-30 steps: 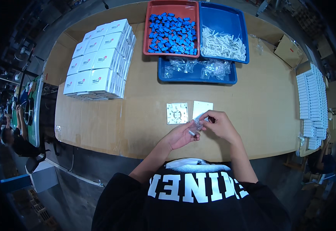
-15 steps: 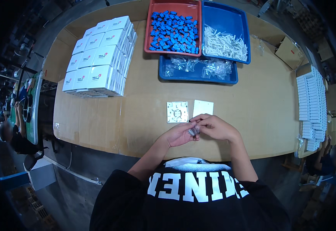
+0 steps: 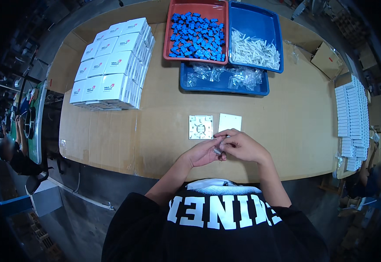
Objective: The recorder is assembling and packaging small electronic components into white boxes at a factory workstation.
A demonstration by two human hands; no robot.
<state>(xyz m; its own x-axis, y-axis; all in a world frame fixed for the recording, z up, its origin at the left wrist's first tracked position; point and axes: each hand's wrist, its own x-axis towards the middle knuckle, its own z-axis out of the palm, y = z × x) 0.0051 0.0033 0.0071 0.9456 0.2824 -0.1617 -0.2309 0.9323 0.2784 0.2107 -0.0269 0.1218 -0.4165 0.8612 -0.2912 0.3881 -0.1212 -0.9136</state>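
My left hand (image 3: 201, 153) is turned palm up, its fingers curled around a small clear plastic bag (image 3: 217, 151). From the right, my right hand (image 3: 245, 146) pinches the same bag with its fingertips. Most of the bag and whatever it contains are hidden by my fingers. Just beyond my hands lies a square white plastic housing (image 3: 201, 127) with round moulded guides inside. Beside it, a flat white cover plate (image 3: 230, 122) is partly covered by my right hand.
White boxes (image 3: 107, 65) are stacked at the far left. A red tray (image 3: 168, 43) holds blue connectors, a blue tray (image 3: 256, 17) white sticks, and a lower blue tray (image 3: 225, 90) clear bags. Stacked white pieces (image 3: 352, 113) stand at the right edge. Other people work at both sides.
My right fingers have shifted slightly over the plastic bag, and less of it shows now. The white housing and cover plate have stayed in place.
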